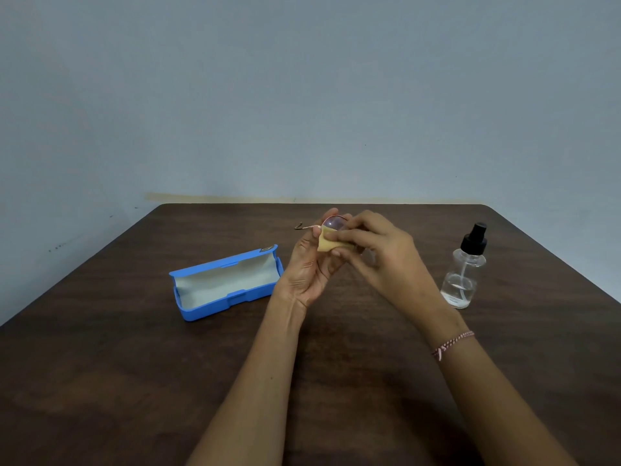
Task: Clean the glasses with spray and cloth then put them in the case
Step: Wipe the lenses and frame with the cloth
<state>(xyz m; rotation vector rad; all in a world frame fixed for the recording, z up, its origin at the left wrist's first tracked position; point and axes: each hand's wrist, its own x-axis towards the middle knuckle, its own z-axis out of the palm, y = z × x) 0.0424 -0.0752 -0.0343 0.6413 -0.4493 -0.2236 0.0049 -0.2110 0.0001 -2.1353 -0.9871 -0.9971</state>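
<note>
A dark brown wood-grain table (100, 381) spans the lower frame, a pale blue-grey wall (302, 95) the upper; a pink braided bracelet (453, 343) shows lower right.

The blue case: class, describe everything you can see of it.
The case is a long, boxy blue shell, seemingly hard plastic, lying open on the dark wood-grain table, lid swung back away from the camera. A pale lining covers the inside, which holds nothing visible. Raised clasp tabs sit midway on lid and front wall; a small metallic badge marks the lid's right corner. It lies slantwise, left of the left hand; no hand grips it.
</note>
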